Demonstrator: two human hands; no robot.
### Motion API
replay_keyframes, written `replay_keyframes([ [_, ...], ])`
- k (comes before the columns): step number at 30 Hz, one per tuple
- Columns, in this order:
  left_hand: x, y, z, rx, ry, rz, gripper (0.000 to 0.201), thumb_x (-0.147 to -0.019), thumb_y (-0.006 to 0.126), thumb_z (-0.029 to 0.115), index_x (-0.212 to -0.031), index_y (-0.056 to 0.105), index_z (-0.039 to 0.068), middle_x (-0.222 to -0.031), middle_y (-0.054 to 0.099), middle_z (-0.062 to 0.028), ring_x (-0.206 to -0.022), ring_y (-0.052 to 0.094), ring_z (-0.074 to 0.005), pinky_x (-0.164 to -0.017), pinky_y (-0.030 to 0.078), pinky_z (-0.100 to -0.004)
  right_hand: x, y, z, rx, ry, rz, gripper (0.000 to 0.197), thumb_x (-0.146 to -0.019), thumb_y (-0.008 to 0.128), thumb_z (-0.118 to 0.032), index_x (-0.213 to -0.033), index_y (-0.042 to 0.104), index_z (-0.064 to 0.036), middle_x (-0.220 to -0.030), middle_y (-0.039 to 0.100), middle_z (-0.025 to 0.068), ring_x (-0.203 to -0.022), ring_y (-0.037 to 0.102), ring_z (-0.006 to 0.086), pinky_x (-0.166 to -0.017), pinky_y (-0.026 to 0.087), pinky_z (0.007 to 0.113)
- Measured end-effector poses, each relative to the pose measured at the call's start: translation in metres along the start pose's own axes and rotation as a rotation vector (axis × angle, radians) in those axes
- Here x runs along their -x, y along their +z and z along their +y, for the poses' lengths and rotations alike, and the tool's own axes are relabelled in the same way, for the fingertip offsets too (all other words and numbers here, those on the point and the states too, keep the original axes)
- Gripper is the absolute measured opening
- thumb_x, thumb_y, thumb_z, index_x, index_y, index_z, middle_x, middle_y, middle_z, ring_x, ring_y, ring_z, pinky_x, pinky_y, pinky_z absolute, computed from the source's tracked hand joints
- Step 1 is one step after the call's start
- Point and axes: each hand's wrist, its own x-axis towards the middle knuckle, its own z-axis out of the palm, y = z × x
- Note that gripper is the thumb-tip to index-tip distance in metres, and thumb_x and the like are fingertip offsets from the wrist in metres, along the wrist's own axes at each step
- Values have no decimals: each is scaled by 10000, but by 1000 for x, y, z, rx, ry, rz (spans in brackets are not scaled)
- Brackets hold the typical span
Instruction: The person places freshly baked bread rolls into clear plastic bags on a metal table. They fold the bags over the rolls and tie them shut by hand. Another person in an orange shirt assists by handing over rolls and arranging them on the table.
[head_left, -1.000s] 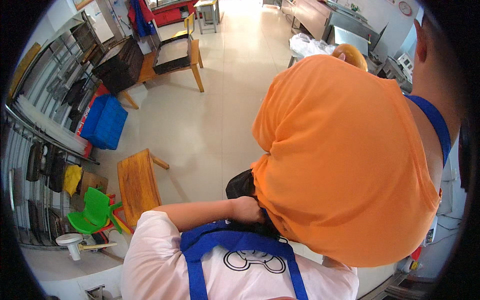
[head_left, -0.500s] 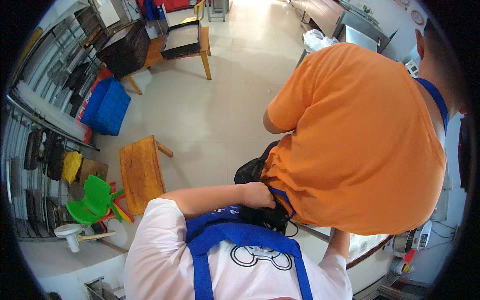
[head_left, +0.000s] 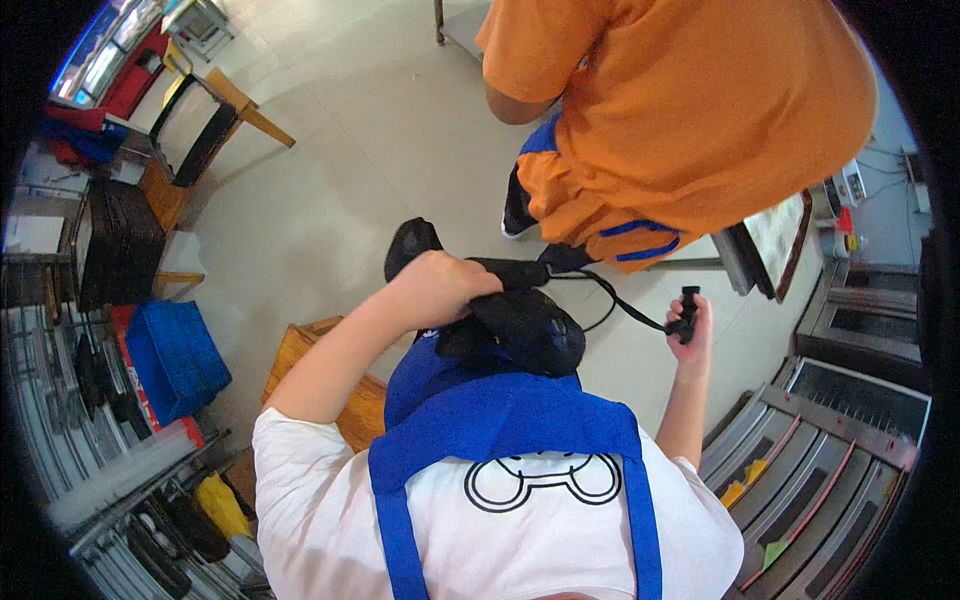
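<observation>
My left hand [head_left: 445, 283] is closed on the edge of a black fabric bag [head_left: 535, 335], which lies against the front of my blue apron [head_left: 500, 435]. Out to the right, my right hand [head_left: 692, 332] is wrapped round a small black buckle-like piece [head_left: 690, 300], whose exact kind is too small to make out. A thin black strap or cord [head_left: 630, 308] runs in a loop between that piece and the bag. Just beyond the bag stands a person in an orange shirt [head_left: 700, 130], back turned, with blue apron ties [head_left: 640, 240] at the waist.
A wooden stool [head_left: 355, 415] stands close to my left arm, partly covered by it. Further left are a blue crate [head_left: 178, 358], racks of metal bars [head_left: 60, 420] and a bench [head_left: 165, 190] with black trays. A slatted metal unit [head_left: 820, 480] is at my right.
My view has turned and the orange-shirted person now appears higher up. My right hand has come out from behind that person, holding the black piece. The left hand has shifted left with the bag.
</observation>
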Motion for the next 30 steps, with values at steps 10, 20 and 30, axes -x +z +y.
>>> replay_keyframes([
  [10,156,-62,-101,188,-472,156,364,-658,676,-30,-1011,668,56,-940,683,-143,-885,657,-328,-779,525,-381,-39,183,209,157,325,-79,263,-940,569,-306,-1087,603,-90,-948,657,64,-918,623,202,-815,491,337],
  [20,250,-99,-253,736,-1020,699,111,-826,594,14,-900,659,-36,-790,694,-56,-773,614,-117,-693,495,-308,-212,435,313,1064,1,-450,583,-886,665,-243,-1347,416,14,-1132,604,123,-986,590,181,-812,492,317],
  [30,246,-229,-416,674,-1390,1007,118,-862,582,37,-904,666,-34,-799,664,-20,-792,588,-91,-718,486,-298,-281,739,323,1361,-198,-1174,211,-865,657,-208,-963,645,-21,-890,670,138,-821,667,252,-726,534,361],
])
